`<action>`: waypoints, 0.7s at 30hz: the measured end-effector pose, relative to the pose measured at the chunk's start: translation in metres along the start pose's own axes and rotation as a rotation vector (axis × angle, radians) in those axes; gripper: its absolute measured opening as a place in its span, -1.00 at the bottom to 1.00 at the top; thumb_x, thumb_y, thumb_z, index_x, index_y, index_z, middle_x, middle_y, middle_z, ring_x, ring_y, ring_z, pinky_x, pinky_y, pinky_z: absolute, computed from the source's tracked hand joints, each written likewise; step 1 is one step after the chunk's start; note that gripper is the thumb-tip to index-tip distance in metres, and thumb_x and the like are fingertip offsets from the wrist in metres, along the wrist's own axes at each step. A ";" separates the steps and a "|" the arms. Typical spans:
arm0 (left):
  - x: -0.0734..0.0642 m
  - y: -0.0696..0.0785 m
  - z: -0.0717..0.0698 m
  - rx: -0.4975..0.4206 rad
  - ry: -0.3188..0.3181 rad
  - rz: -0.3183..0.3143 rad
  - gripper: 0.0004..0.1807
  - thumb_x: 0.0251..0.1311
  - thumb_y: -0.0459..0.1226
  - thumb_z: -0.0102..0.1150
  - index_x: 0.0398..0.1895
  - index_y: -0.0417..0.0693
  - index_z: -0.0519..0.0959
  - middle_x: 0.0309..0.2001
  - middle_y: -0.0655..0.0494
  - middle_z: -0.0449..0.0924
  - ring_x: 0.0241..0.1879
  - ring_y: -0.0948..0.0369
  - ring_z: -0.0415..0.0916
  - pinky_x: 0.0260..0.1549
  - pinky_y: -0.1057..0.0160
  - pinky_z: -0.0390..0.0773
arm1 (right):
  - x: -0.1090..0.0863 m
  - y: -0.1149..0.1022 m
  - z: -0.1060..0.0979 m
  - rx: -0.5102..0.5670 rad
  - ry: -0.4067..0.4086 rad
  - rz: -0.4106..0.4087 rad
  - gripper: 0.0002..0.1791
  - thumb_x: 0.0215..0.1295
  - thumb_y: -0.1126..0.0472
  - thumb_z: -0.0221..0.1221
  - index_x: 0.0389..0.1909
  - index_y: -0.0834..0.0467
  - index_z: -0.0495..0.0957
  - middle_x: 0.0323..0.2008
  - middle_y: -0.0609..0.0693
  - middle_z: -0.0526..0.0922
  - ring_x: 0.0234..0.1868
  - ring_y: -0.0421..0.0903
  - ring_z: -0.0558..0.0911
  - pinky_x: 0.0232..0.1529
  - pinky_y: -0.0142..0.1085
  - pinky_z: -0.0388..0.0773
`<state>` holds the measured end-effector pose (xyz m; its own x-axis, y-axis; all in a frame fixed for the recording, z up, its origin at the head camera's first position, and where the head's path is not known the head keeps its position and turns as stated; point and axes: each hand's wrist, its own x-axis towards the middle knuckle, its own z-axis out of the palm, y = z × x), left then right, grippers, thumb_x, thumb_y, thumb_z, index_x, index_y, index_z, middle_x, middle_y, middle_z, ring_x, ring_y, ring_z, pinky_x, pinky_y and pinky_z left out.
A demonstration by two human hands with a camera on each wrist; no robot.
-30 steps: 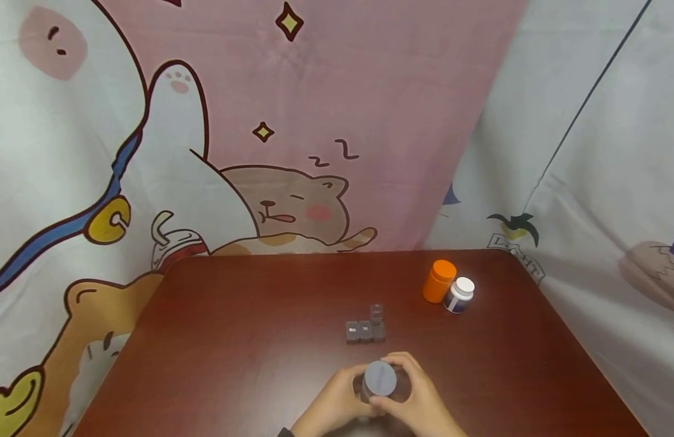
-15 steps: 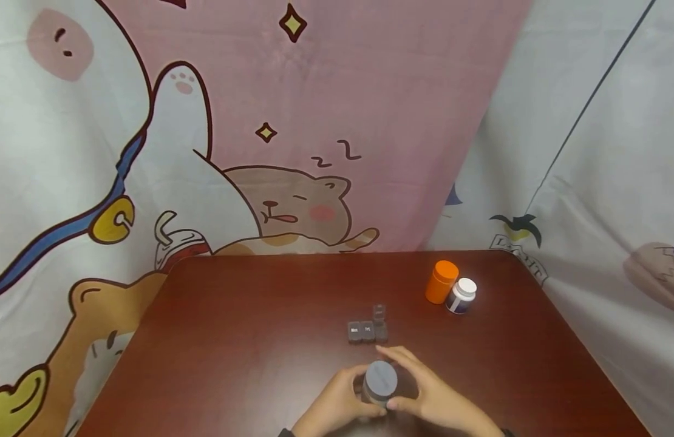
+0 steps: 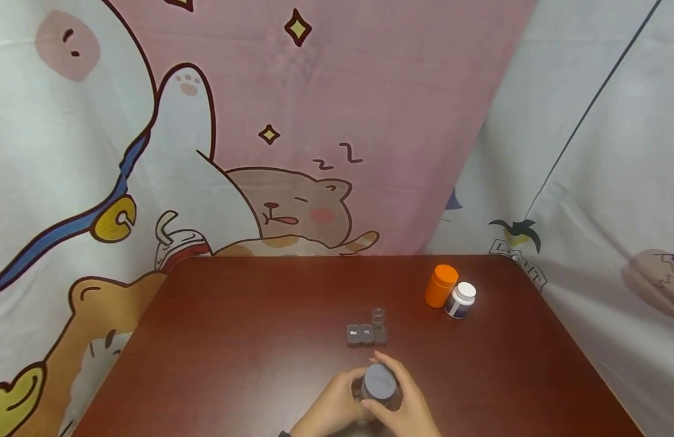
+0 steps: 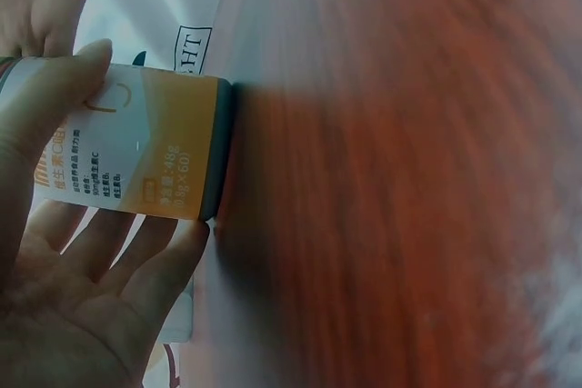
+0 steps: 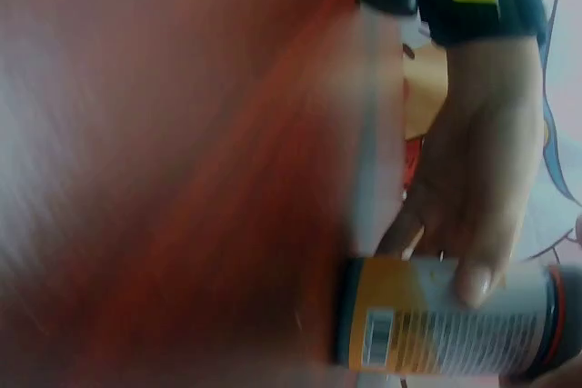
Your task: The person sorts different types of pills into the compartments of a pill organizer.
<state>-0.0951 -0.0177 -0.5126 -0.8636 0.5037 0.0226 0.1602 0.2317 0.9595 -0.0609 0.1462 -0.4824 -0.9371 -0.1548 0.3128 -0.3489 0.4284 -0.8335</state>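
A vitamin C bottle (image 4: 118, 147) with a white and orange label and a grey lid (image 3: 380, 381) stands upright near the front of the table. My left hand (image 3: 333, 405) grips its body, thumb on one side and fingers on the other, as the left wrist view shows. From the right, my right hand (image 3: 407, 399) holds the lid between thumb and fingers. Just beyond the hands lies a small grey pill organizer (image 3: 367, 334) with labelled compartments; one clear flap at its right end is raised.
An orange bottle (image 3: 441, 286) and a small white bottle (image 3: 460, 300) with a dark label stand close together at the back right of the brown table (image 3: 249, 321). A cartoon-printed cloth (image 3: 413, 121) hangs behind the table.
My right hand spread away from the lid half a second ago and has now closed round it again. My left hand has kept its grip on the bottle.
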 end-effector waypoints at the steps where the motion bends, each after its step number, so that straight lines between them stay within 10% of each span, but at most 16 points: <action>1: 0.000 0.000 0.000 -0.007 -0.001 0.001 -0.40 -0.13 -0.08 0.43 0.09 0.23 0.52 0.00 0.26 0.60 -0.08 0.30 0.50 -0.06 0.08 0.57 | 0.004 0.002 -0.001 0.010 -0.030 -0.034 -0.24 -0.05 0.06 0.41 0.24 -0.10 0.34 0.06 -0.06 0.56 0.07 -0.16 0.47 0.01 -0.16 0.49; 7: 0.000 -0.001 0.000 -0.029 -0.001 -0.003 -0.31 -0.18 -0.06 0.46 0.14 0.13 0.49 0.02 0.20 0.60 -0.09 0.31 0.51 -0.08 0.21 0.58 | 0.025 0.016 -0.017 0.110 -0.283 -0.209 -0.36 0.06 0.18 0.35 0.20 -0.01 0.39 0.09 -0.04 0.54 0.02 -0.10 0.50 -0.02 -0.29 0.50; 11: 0.000 -0.002 0.002 -0.027 -0.004 -0.015 -0.35 -0.19 -0.05 0.46 0.09 0.13 0.52 -0.04 0.22 0.63 -0.14 0.33 0.53 -0.11 0.25 0.58 | 0.024 0.017 -0.024 0.142 -0.353 -0.153 -0.23 0.05 0.21 0.35 0.31 0.00 0.25 0.17 0.02 0.49 0.11 -0.04 0.44 0.08 -0.25 0.43; 17: 0.001 -0.004 0.001 -0.031 -0.005 -0.049 -0.34 -0.19 -0.07 0.47 0.11 0.13 0.51 0.00 0.18 0.61 -0.11 0.31 0.52 -0.07 0.13 0.58 | 0.002 0.008 -0.018 0.111 -0.180 0.154 -0.12 -0.12 0.17 0.45 0.24 0.15 0.19 0.14 0.16 0.43 0.11 0.04 0.42 0.12 0.02 0.39; 21: 0.001 -0.003 -0.001 -0.028 -0.003 -0.047 -0.34 -0.22 -0.09 0.48 0.09 0.18 0.52 0.00 0.21 0.60 -0.09 0.30 0.51 -0.05 0.08 0.57 | -0.009 0.001 -0.009 0.104 -0.041 0.216 -0.14 -0.22 0.22 0.49 0.10 0.26 0.19 0.05 0.16 0.43 0.03 0.09 0.45 0.03 0.17 0.39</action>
<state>-0.0968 -0.0185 -0.5155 -0.8682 0.4957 -0.0231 0.1065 0.2317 0.9669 -0.0530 0.1557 -0.4816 -0.9888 -0.1066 0.1047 -0.1367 0.3620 -0.9221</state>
